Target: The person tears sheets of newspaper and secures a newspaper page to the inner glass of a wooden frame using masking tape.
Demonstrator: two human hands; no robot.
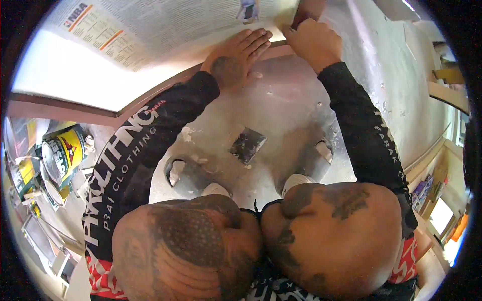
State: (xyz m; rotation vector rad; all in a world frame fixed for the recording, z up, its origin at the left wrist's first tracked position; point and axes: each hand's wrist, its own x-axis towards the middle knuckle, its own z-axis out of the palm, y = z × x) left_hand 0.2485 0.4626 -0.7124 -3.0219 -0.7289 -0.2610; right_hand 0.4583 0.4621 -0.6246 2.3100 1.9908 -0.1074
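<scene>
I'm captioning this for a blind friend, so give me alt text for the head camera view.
A bare, tattooed left hand lies flat at a reddish-brown border beside printed newspaper, while the bare right hand curls against a reddish-brown piece. A square black patch marks the dusty grey floor near two grey shoes.

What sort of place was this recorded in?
Likely a workshop or a room being refinished: newspaper beside a brownish frame, a yellow-and-black labelled bucket and a stained floor.
</scene>
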